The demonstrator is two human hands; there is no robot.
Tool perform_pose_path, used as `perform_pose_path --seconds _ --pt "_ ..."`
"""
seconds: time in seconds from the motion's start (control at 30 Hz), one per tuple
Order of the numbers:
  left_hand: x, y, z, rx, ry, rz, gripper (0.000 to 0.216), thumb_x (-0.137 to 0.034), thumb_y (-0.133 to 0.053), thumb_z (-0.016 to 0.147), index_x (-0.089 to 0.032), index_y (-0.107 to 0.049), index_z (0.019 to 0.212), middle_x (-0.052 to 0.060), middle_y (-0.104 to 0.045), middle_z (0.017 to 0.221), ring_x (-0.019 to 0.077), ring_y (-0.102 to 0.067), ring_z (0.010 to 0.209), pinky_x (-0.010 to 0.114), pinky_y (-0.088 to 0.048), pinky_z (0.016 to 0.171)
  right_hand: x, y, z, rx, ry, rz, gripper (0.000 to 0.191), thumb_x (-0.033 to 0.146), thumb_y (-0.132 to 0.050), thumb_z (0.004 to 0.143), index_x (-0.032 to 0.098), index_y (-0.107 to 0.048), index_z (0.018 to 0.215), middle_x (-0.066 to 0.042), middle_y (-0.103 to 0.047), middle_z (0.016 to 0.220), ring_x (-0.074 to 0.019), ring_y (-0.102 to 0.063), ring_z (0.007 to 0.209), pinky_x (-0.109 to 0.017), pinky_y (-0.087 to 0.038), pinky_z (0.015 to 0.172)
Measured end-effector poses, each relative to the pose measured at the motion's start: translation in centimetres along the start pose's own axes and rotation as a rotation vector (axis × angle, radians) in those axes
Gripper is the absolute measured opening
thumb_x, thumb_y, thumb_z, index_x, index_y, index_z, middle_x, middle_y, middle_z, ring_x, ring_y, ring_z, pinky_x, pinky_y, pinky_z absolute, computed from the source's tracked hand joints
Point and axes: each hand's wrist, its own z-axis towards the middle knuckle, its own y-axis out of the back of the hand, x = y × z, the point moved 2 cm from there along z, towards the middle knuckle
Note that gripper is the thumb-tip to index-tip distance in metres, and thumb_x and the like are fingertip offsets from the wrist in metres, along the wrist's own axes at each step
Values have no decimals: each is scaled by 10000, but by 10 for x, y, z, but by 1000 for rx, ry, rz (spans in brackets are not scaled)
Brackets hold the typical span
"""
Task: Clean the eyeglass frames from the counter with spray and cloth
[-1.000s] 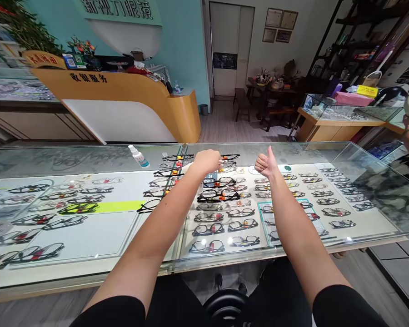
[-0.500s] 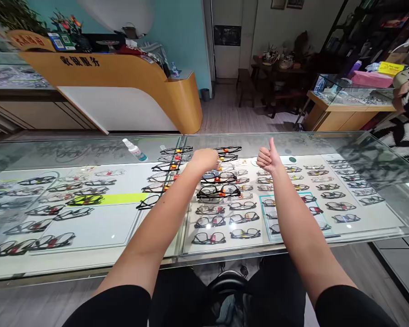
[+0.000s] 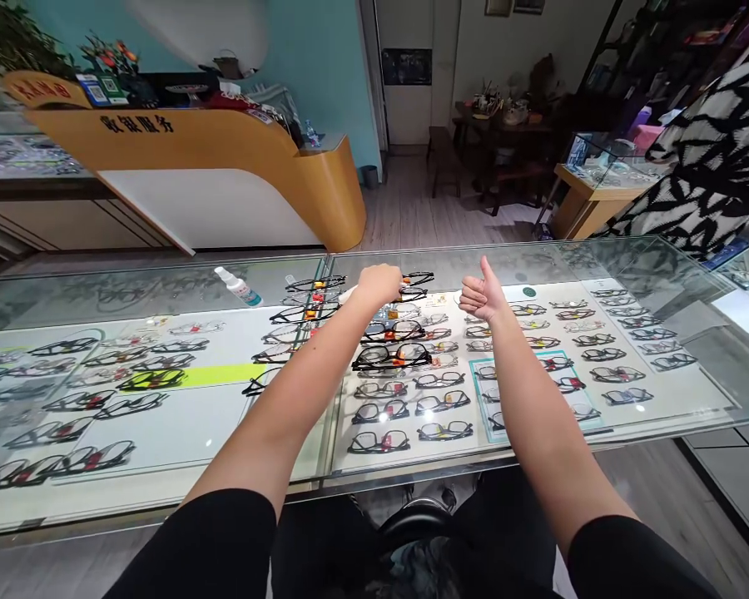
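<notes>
My left hand (image 3: 379,284) is stretched out over the glass display counter (image 3: 412,476), its fingers closed. It touches a black pair of glasses (image 3: 419,279) lying on the glass at the far side, and a thin white thing (image 3: 348,293) sticks out by the wrist. What the fingers grip is hidden. My right hand (image 3: 482,296) hovers to the right of it as a fist with the thumb pointing up and nothing in it. Several more black frames (image 3: 392,357) lie on the glass near my left forearm.
A small spray bottle (image 3: 237,287) lies on the counter at the far left. Rows of glasses fill the case under the glass. A person in a black-and-white patterned garment (image 3: 705,150) stands at the right end. An orange reception desk (image 3: 225,150) stands behind the counter.
The view has tilted down and shifted. The person at the right has come closer and fills more of the frame. Both my hands keep their poses.
</notes>
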Motion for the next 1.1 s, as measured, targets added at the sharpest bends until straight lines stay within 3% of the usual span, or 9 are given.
perform_pose_path --seconds 0.27,0.4,0.47,0.6,0.7,0.8,0.93,1.1 --pt "2 15 0 -48 -51 -16 367 -317 -833 804 -221 -883 1154 187 -833 1240 355 -768 1185 346 -562 929 1 -3 -2 -13 113 -39 799 905 -384 1009 260 -138 607 54 -251 481 -119 -223 476 -252 -257 443" --pt "11 28 -28 -129 -103 -99 248 -359 -782 869 -242 -873 1068 127 -849 1104 311 -766 1066 325 -502 797 0 0 1 -57 163 -90 802 806 -487 1046 264 -83 615 86 -109 459 -116 -105 469 -266 -188 427" --pt "19 29 -50 -185 -151 -233 233 -439 -740 910 -257 -854 1001 76 -840 1012 261 -740 945 314 -458 725 -1 1 3 -85 185 -126 803 781 -516 1051 265 -67 631 104 -30 454 -110 -42 463 -271 -152 423" --pt "42 18 -97 -346 -251 -855 327 -541 -789 844 -214 -796 846 22 -707 778 179 -581 731 296 -392 678 5 -10 1 -123 228 -229 808 805 -538 1030 266 -72 649 122 8 446 -96 -9 445 -268 -121 415" --pt "60 -2 -120 -424 -192 -1271 367 -541 -849 758 -202 -712 800 -20 -583 711 123 -443 616 276 -332 609 11 -40 -4 -113 242 -348 797 820 -555 1014 276 -120 627 129 -20 436 -89 -31 431 -264 -119 410" --pt "71 -24 -130 -431 -121 -1554 455 -540 -923 660 -216 -643 815 -57 -500 655 104 -411 564 259 -311 558 1 -87 -9 -66 241 -499 757 787 -684 964 280 -271 581 126 -150 439 -74 -93 433 -262 -126 430" --pt "71 -46 -130 -412 -99 -1685 534 -593 -942 675 -227 -595 851 -77 -461 632 93 -407 553 241 -320 546 -39 -148 -17 -42 297 -692 511 656 -900 846 187 -712 769 97 -357 488 -68 -194 465 -272 -71 482" --pt "65 -61 -129 -393 -124 -1715 542 -629 -935 732 -220 -627 911 -73 -467 669 85 -395 569 232 -317 550 -74 -180 -27 -53 336 -801 470 631 -907 816 197 -817 974 116 -322 489 -78 -155 483 -296 -73 514"
